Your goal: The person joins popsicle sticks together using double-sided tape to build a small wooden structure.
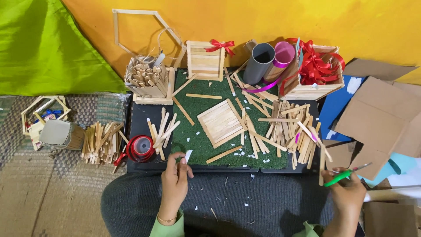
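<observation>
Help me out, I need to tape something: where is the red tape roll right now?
In the head view, the red tape roll sits at the left end of the black tray, beside the loose wooden sticks and just up-left of the left hand.

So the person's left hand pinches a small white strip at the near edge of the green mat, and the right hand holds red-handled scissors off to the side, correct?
Not quite: the scissors in the right hand have green handles, not red, as the head view shows. The rest holds: the left hand pinches a small white strip at the near edge of the green mat.
</observation>
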